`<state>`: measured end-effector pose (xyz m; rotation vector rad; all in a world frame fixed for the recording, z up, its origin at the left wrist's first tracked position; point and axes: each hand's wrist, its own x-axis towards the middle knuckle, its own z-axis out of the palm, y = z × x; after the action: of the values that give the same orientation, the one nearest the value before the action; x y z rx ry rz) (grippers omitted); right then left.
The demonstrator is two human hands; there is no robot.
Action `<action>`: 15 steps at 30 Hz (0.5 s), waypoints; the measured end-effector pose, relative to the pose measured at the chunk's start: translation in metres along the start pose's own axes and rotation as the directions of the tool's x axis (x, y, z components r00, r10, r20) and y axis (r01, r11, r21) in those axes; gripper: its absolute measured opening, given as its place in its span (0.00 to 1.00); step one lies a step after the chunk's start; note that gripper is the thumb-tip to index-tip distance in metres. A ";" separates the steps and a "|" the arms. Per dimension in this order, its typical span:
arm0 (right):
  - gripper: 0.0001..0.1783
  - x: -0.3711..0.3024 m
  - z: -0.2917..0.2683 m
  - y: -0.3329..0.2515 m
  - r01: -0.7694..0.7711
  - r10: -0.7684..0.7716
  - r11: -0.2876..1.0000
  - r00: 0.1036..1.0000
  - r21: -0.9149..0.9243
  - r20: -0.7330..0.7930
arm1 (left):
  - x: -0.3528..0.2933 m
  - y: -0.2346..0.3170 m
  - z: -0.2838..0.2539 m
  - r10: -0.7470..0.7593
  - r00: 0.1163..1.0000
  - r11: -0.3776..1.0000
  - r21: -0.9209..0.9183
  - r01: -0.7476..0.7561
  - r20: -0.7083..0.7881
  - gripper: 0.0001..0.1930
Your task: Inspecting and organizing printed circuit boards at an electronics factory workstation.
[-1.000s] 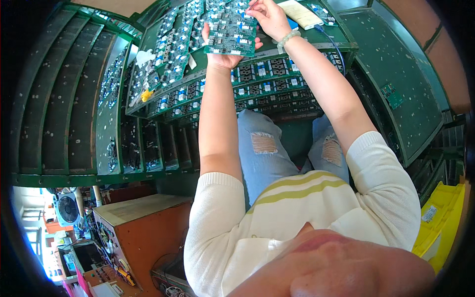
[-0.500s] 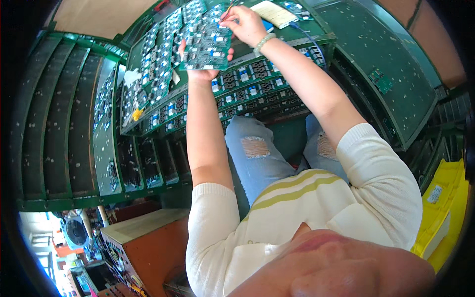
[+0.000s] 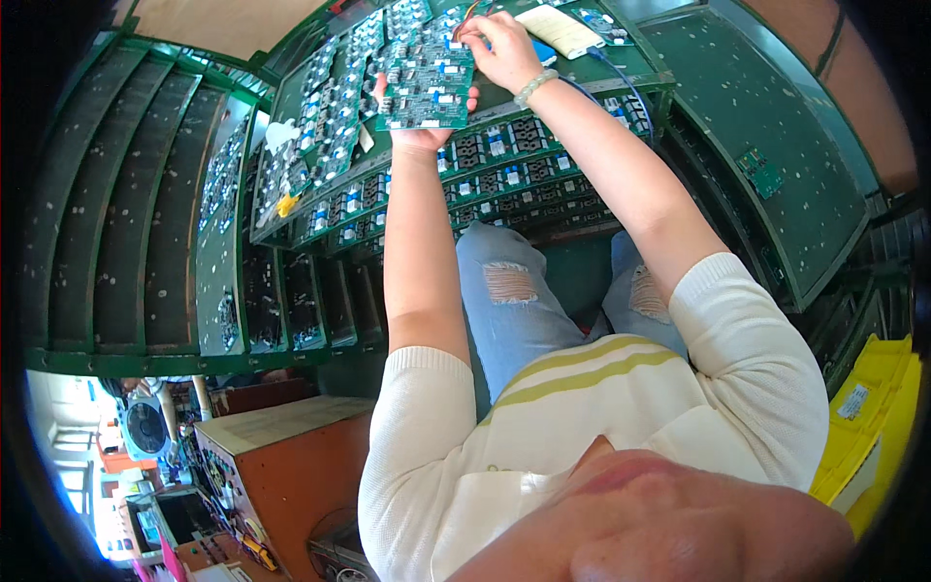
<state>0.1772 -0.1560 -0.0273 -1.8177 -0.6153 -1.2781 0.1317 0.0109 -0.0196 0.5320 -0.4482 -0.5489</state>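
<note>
My left hand (image 3: 423, 139) grips a green circuit board panel (image 3: 427, 94) from below, its fingers wrapped around both side edges. The panel is densely set with small parts and white connectors. At the panel's far right corner, my right hand (image 3: 509, 58) pinches a thin bundle of red and dark wires (image 3: 470, 14). The fingertips hide the wires' end, so I cannot tell whether it touches the board. Many more populated boards (image 3: 335, 126) lie on the green bench to the left and beyond the panel.
A cream box-shaped device (image 3: 561, 31) with a blue cable (image 3: 621, 73) lies right of my right hand. Shelves of boards (image 3: 495, 145) run under the bench front. One board (image 3: 759, 173) lies on the right-hand green surface. A yellow bin (image 3: 863, 417) stands lower right.
The whole view has shifted slightly, with bench and hands appearing further right. Both hands keep their hold, with my right hand still at the panel's far right corner.
</note>
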 end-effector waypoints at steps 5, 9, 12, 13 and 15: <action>0.08 -0.004 -0.003 -0.006 -0.254 0.232 0.949 0.964 0.185 0.132 | -0.002 -0.001 0.001 0.014 0.999 0.999 -0.044 -0.013 0.030 0.47; 0.09 -0.001 -0.002 -0.002 -0.015 0.015 1.000 0.998 0.008 0.060 | -0.002 -0.001 0.001 0.000 0.998 0.997 -0.073 0.004 0.056 0.48; 0.09 -0.002 -0.002 -0.006 -0.201 0.187 0.973 0.974 0.115 0.125 | -0.002 0.000 -0.001 -0.009 0.999 0.997 -0.070 0.012 0.041 0.49; 0.09 -0.002 -0.003 -0.005 -0.163 0.154 0.983 0.982 0.086 0.109 | -0.002 0.000 -0.001 -0.014 0.999 0.997 -0.072 0.016 0.035 0.49; 0.10 -0.002 -0.004 -0.004 -0.124 0.118 0.991 0.988 0.057 0.095 | -0.002 0.000 -0.001 -0.012 1.000 0.997 -0.077 0.013 0.018 0.49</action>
<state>0.1716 -0.1571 -0.0269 -1.8403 -0.5794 -1.0888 0.1303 0.0122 -0.0209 0.4571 -0.4386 -0.5810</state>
